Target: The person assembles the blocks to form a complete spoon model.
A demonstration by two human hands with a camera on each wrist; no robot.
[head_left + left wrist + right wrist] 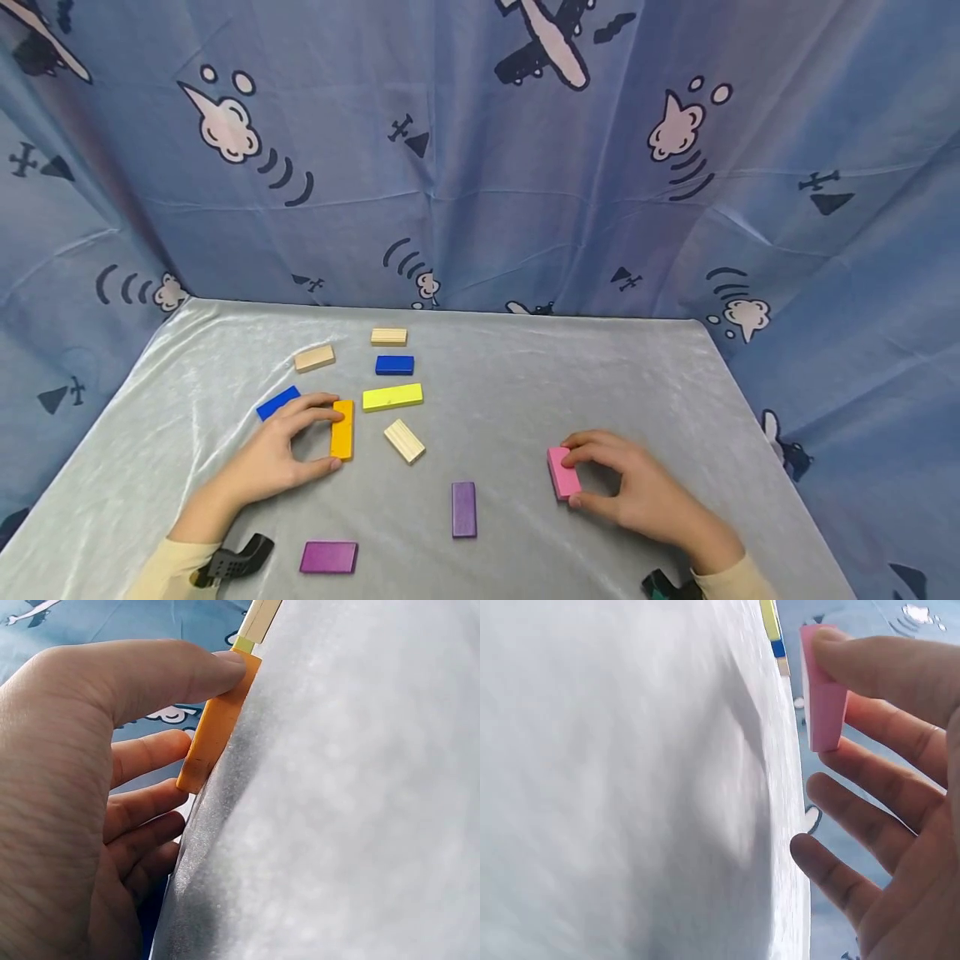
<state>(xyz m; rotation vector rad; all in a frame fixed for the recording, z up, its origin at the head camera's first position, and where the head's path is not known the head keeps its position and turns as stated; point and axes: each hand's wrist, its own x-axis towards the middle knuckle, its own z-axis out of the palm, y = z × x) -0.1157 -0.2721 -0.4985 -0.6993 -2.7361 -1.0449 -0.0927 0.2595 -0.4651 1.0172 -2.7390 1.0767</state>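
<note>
My left hand (283, 446) holds an orange block (342, 432) by its two ends, thumb at the near end and fingertips at the far end. In the left wrist view that orange block (217, 724) stands close against the cloth. On the right, my right hand (637, 483) pinches a pink block (563, 473) between thumb and fingers. The right wrist view shows the pink block (825, 690) raised off the cloth, the lower fingers spread below it. A blue block (278, 402) lies just behind the left fingers, partly covered by them.
A yellow block (392, 397), another blue block (394, 365) and several plain wooden blocks (404, 441) lie right of and beyond the left hand. Two purple blocks (463, 509) lie nearer. Pale cloth (525, 375) covers the table; a blue printed curtain (480, 167) hangs behind.
</note>
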